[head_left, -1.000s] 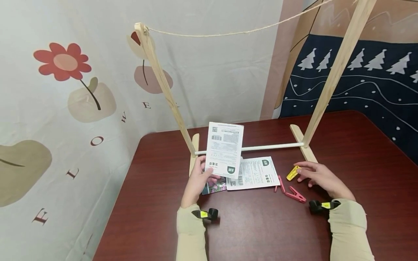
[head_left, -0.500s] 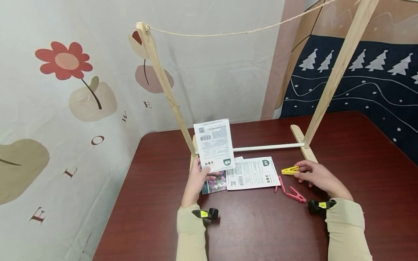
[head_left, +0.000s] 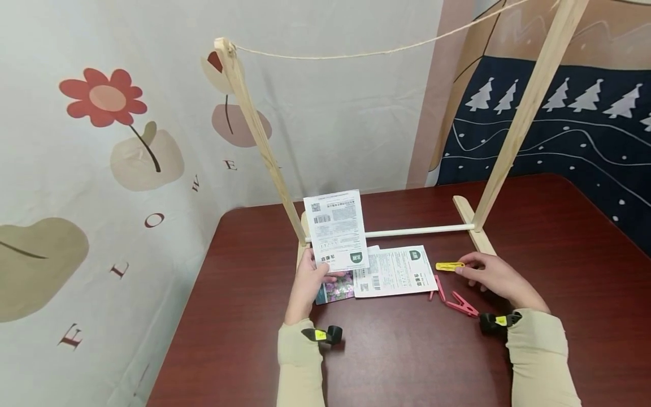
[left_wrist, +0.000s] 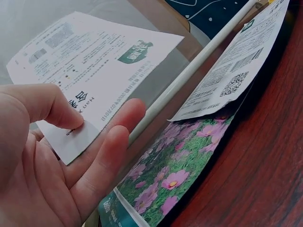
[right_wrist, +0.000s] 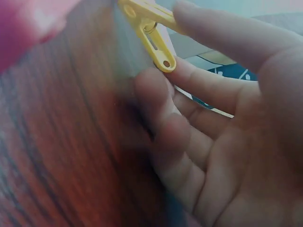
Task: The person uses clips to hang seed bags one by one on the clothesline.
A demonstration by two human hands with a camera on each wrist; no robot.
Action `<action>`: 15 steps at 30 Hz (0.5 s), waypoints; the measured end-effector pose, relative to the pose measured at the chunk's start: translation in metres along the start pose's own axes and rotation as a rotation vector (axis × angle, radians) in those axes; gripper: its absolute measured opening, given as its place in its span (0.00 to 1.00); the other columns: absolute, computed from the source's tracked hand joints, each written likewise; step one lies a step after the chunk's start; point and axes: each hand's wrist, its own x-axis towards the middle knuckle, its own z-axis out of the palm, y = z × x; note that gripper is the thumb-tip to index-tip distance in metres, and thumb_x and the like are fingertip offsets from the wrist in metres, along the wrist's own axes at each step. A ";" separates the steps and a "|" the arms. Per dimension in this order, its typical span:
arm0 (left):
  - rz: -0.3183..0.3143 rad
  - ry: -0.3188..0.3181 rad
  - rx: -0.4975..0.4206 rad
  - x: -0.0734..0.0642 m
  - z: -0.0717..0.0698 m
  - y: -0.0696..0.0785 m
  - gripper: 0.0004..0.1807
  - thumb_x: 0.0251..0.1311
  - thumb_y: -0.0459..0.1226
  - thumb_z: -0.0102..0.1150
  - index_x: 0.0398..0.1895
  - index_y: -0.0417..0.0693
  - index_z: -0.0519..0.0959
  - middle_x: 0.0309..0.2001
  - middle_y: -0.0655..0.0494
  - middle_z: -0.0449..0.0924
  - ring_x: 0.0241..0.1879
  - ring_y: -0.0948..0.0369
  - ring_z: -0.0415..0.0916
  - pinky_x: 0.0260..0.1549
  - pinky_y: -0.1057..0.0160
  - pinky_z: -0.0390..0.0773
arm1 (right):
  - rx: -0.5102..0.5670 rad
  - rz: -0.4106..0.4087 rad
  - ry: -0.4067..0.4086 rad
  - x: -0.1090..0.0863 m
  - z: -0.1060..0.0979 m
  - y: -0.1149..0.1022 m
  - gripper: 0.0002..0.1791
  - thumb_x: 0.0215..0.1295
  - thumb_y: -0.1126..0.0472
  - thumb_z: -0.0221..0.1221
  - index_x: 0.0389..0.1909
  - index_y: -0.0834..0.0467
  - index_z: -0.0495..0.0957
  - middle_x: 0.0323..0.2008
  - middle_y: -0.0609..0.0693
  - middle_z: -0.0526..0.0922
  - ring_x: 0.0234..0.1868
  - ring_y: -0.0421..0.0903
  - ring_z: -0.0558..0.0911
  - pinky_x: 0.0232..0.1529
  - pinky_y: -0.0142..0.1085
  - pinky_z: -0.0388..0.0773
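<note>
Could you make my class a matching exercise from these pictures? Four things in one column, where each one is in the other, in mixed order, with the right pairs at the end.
Things
1. Yellow clip
2. Raised white packet
3. Pink-flowered packet
4. Cord

Places
A. Tied at the top of a wooden post
B. On the table, partly covered by another packet
C. Pinched by the right hand
D. Held by the left hand

Right pairs: 1-C, 2-D, 3-B, 4-A
</note>
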 end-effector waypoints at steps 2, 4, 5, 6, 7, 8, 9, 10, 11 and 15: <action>-0.005 0.006 0.004 0.000 0.000 0.001 0.20 0.54 0.24 0.37 0.51 0.41 0.58 0.41 0.42 0.78 0.29 0.50 0.80 0.26 0.61 0.78 | 0.014 -0.007 0.020 -0.002 -0.001 0.002 0.28 0.57 0.44 0.56 0.50 0.61 0.70 0.29 0.52 0.78 0.27 0.47 0.74 0.28 0.36 0.73; -0.014 0.014 0.011 -0.001 0.001 0.001 0.19 0.54 0.25 0.36 0.51 0.41 0.58 0.42 0.42 0.77 0.28 0.50 0.80 0.26 0.60 0.78 | 0.028 -0.009 0.048 -0.003 -0.001 0.004 0.28 0.57 0.44 0.56 0.51 0.60 0.70 0.30 0.52 0.79 0.29 0.47 0.74 0.29 0.35 0.73; -0.016 0.020 0.015 -0.001 0.001 0.002 0.19 0.54 0.25 0.36 0.51 0.41 0.58 0.41 0.42 0.77 0.27 0.50 0.80 0.26 0.60 0.78 | 0.031 -0.008 0.060 -0.004 -0.001 0.005 0.29 0.57 0.43 0.56 0.52 0.59 0.70 0.31 0.52 0.79 0.30 0.48 0.74 0.30 0.35 0.73; -0.021 0.032 0.016 -0.001 0.001 0.002 0.19 0.54 0.25 0.36 0.51 0.42 0.58 0.41 0.42 0.77 0.26 0.50 0.79 0.26 0.59 0.78 | 0.033 -0.012 0.065 -0.004 -0.001 0.006 0.29 0.57 0.43 0.56 0.53 0.59 0.70 0.32 0.52 0.79 0.31 0.48 0.74 0.30 0.35 0.72; -0.018 0.045 0.014 -0.001 0.000 0.003 0.19 0.54 0.25 0.36 0.51 0.42 0.59 0.41 0.43 0.77 0.25 0.49 0.79 0.26 0.58 0.78 | 0.036 -0.010 0.070 -0.004 -0.001 0.006 0.30 0.56 0.43 0.56 0.53 0.59 0.70 0.33 0.52 0.79 0.31 0.48 0.74 0.30 0.35 0.72; -0.011 0.058 0.009 -0.001 0.000 0.003 0.19 0.54 0.25 0.36 0.51 0.42 0.59 0.40 0.43 0.77 0.25 0.48 0.79 0.27 0.57 0.78 | 0.036 -0.012 0.072 -0.004 -0.001 0.007 0.31 0.56 0.42 0.56 0.54 0.59 0.69 0.34 0.53 0.78 0.32 0.49 0.74 0.31 0.35 0.72; 0.001 0.069 0.002 -0.001 0.000 0.004 0.19 0.54 0.25 0.37 0.51 0.42 0.59 0.40 0.43 0.77 0.25 0.46 0.78 0.27 0.54 0.78 | 0.034 -0.007 0.074 -0.003 -0.001 0.007 0.31 0.56 0.41 0.55 0.55 0.58 0.69 0.36 0.54 0.77 0.33 0.49 0.73 0.31 0.36 0.71; 0.020 0.081 -0.004 -0.002 -0.001 0.005 0.19 0.54 0.25 0.37 0.51 0.43 0.60 0.40 0.44 0.77 0.25 0.44 0.77 0.28 0.52 0.77 | 0.027 -0.004 0.075 -0.003 -0.001 0.007 0.32 0.56 0.40 0.55 0.56 0.57 0.69 0.37 0.54 0.77 0.34 0.49 0.73 0.32 0.36 0.71; 0.039 0.095 -0.008 -0.003 -0.001 0.007 0.19 0.54 0.25 0.37 0.50 0.43 0.60 0.40 0.44 0.77 0.26 0.42 0.77 0.29 0.49 0.76 | 0.022 0.001 0.078 -0.002 -0.001 0.007 0.33 0.56 0.40 0.55 0.57 0.56 0.68 0.39 0.54 0.76 0.35 0.50 0.73 0.33 0.36 0.70; 0.121 0.132 -0.010 -0.009 0.001 0.018 0.19 0.54 0.24 0.38 0.50 0.45 0.61 0.40 0.46 0.76 0.28 0.35 0.73 0.31 0.39 0.71 | 0.012 0.026 0.087 -0.001 -0.001 0.006 0.35 0.55 0.37 0.53 0.58 0.55 0.67 0.45 0.56 0.74 0.41 0.51 0.71 0.37 0.37 0.68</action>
